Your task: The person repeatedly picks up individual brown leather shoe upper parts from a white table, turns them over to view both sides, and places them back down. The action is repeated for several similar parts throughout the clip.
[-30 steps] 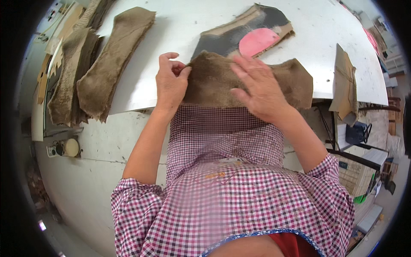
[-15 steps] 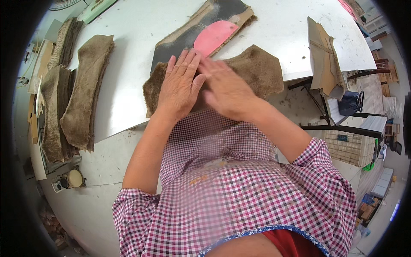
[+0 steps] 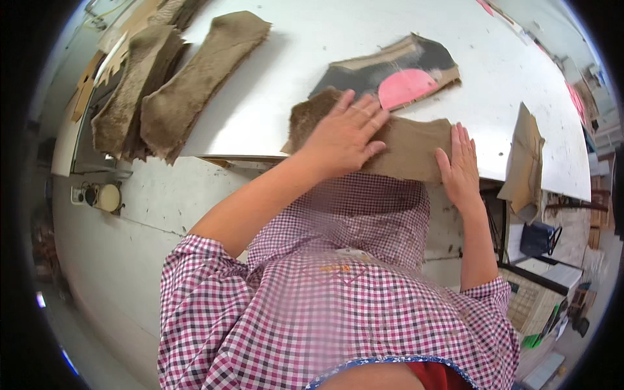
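A brown plush fabric piece (image 3: 416, 146) lies along the table's near edge, its left end furry and its right part smoother. My left hand (image 3: 348, 135) rests flat on the left part of it, fingers stretched forward. At the right end my right hand (image 3: 463, 168) lies with its fingers extended along the fabric's edge. Just beyond my left fingertips are a dark panel (image 3: 364, 75) with tan borders and a pink half-round piece (image 3: 407, 88) on top of it. The plush partly covers the panel's near side.
Stacked brown plush pieces (image 3: 133, 97) and a long plush piece (image 3: 205, 78) lie on the white table (image 3: 312, 32) at left. Folded tan pieces (image 3: 525, 162) overhang its right edge. A dark blue bag (image 3: 539, 238) and a pale crate (image 3: 530, 299) are at lower right.
My right hand has moved away from my left hand to the fabric's right end. The fabric's right part now looks smoother and straighter-edged. The whole view has shifted.
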{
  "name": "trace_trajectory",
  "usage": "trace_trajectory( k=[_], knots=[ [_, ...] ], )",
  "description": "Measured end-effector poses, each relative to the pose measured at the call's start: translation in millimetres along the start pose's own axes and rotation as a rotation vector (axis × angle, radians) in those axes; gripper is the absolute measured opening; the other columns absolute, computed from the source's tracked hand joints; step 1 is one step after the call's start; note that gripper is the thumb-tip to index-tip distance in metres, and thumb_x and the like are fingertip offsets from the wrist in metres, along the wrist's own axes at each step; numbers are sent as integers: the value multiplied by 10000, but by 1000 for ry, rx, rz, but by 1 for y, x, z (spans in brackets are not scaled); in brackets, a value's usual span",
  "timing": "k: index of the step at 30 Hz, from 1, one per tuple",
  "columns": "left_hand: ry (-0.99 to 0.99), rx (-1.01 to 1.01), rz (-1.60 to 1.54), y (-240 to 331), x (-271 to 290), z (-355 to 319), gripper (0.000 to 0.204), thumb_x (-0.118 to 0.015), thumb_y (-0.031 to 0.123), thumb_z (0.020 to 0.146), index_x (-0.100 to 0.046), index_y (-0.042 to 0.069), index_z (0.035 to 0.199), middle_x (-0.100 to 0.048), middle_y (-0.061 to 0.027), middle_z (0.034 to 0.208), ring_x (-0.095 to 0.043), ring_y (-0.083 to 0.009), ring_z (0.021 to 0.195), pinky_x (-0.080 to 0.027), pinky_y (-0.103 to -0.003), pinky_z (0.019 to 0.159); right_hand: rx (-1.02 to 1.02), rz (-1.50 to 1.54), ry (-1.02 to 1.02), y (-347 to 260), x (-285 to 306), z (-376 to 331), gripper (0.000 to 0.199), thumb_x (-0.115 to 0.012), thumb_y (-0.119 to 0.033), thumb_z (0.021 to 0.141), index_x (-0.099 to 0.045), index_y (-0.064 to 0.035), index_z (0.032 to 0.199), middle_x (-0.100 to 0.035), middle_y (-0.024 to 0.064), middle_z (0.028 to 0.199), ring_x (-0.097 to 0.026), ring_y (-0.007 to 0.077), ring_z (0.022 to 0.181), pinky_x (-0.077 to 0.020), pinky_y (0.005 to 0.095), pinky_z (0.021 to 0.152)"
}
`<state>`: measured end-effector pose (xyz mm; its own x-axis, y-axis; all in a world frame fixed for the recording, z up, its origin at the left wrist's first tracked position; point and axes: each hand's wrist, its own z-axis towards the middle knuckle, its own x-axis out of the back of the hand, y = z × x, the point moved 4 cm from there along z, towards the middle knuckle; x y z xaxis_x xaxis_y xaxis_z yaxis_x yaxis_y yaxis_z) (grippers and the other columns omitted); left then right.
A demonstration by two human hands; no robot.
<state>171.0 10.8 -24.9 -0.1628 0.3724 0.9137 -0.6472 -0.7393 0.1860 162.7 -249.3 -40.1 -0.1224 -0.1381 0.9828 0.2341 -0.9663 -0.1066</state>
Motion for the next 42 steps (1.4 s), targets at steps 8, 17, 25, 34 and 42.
trace_trajectory(
  k=[8, 17, 25, 34, 42],
  knots=[
    [145, 0, -95, 2, 24, 20, 287, -662, 324, 832, -621, 47, 893, -562, -99, 902, -547, -293, 918, -472, -446, 793, -321, 970, 28, 18, 9, 9, 605, -334, -403, 1013, -297, 17, 1447, -283, 182, 1518, -217, 291, 1429, -146, 373, 1173],
    [272, 731, 410, -210, 201, -56, 442, -495, 467, 951, -707, 86, 872, -683, -170, 803, -647, -380, 788, -507, -451, 747, -225, 695, 46, 28, 14, -2, 559, -370, -409, 1006, -429, -8, 1392, -380, 170, 1474, -255, 280, 1419, -100, 379, 1178],
    [-18, 967, 497, -295, 163, -106, 449, -462, 443, 976, -574, 91, 1231, -619, -206, 1152, -588, -363, 1067, -461, -475, 916, -201, 718, 132, 22, 21, 4, 384, -526, -275, 959, -589, 8, 1211, -500, 185, 1372, -405, 294, 1328, -254, 386, 1113],
    [-120, 808, -565, -143, 24, 27, 472, -649, 370, 864, -638, -33, 1110, -660, -234, 1055, -638, -292, 980, -495, -374, 853, -143, 1022, 169, -74, 36, 86, 338, -561, -273, 928, -636, 38, 1036, -658, 95, 866, -582, 162, 782, -464, 306, 717],
    [373, 364, -65, -36, 51, 46, 408, -711, 112, 789, -553, 7, 1150, -591, -148, 984, -567, -308, 938, -484, -382, 800, -242, 991, 91, -65, 19, 108, 556, -472, -445, 948, -561, 58, 728, -532, 118, 637, -495, 202, 651, -426, 337, 657]
  ],
)
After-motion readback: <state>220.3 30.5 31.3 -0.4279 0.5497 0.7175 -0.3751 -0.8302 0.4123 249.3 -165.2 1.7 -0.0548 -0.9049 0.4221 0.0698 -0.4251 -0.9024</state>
